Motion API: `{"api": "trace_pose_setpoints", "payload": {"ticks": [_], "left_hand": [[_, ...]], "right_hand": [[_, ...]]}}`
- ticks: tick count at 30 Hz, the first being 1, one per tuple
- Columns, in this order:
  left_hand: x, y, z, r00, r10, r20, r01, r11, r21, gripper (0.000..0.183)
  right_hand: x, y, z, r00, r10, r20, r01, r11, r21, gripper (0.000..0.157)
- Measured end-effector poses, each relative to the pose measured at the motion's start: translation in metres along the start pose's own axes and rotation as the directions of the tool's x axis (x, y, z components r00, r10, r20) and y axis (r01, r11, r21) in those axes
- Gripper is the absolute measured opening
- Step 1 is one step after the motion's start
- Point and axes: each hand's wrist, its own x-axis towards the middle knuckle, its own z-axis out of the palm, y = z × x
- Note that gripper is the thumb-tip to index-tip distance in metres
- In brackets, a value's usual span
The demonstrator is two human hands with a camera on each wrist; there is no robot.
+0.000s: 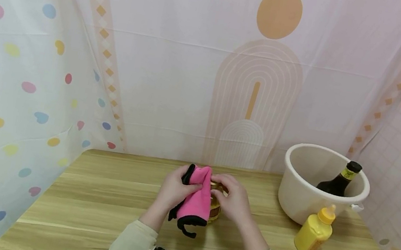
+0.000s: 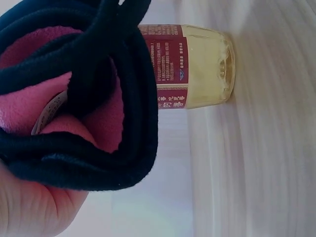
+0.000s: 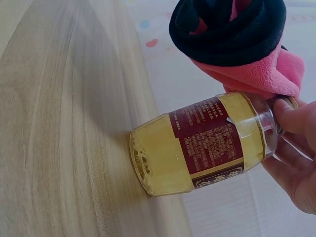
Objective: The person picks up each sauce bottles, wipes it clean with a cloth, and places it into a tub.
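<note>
My left hand [image 1: 173, 191] grips a rolled pink cloth [image 1: 197, 199] with black edging and a loose black strap. In the left wrist view, the black-trimmed open end of the roll and a white tag inside it face the camera. My right hand [image 1: 233, 199] pinches the neck of a glass bottle [image 3: 207, 148] of yellow liquid with a dark red label. The bottle's base is right at the tabletop. The cloth overlaps the bottle's upper part in the head view and lies against its neck end in the right wrist view.
To the right stands a white bucket [image 1: 292, 206] with a dark bottle [image 1: 338, 183] leaning inside. In front of it is a yellow bottle [image 1: 312, 236] with a pointed, nipple-like tip. Patterned curtains [image 1: 158, 91] hang behind and beside the wooden table [image 1: 90, 212].
</note>
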Motion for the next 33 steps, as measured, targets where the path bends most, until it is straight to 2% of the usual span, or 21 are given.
{"api": "trace_pose_setpoints", "payload": {"ticks": [9,16,25,33], "left_hand": [[-0.001,-0.005,0.0,1.0,-0.031,-0.006,0.031,1.0,-0.002,0.04],[-0.001,-0.014,0.001,0.999,-0.046,0.004,0.046,0.998,-0.043,0.039],[-0.002,-0.02,0.001,0.996,-0.089,0.016,0.09,0.99,-0.104,0.035],[-0.003,-0.025,0.001,0.994,-0.106,0.02,0.108,0.989,-0.106,0.034]], "right_hand": [[-0.001,0.001,0.0,1.0,0.012,0.005,-0.012,0.999,0.042,0.034],[0.0,-0.001,-0.001,0.998,0.059,0.03,-0.061,0.996,0.06,0.036],[0.0,0.0,-0.001,0.998,0.053,0.032,-0.055,0.997,0.052,0.037],[-0.001,-0.001,-0.001,0.998,0.055,0.032,-0.057,0.997,0.058,0.035]]}}
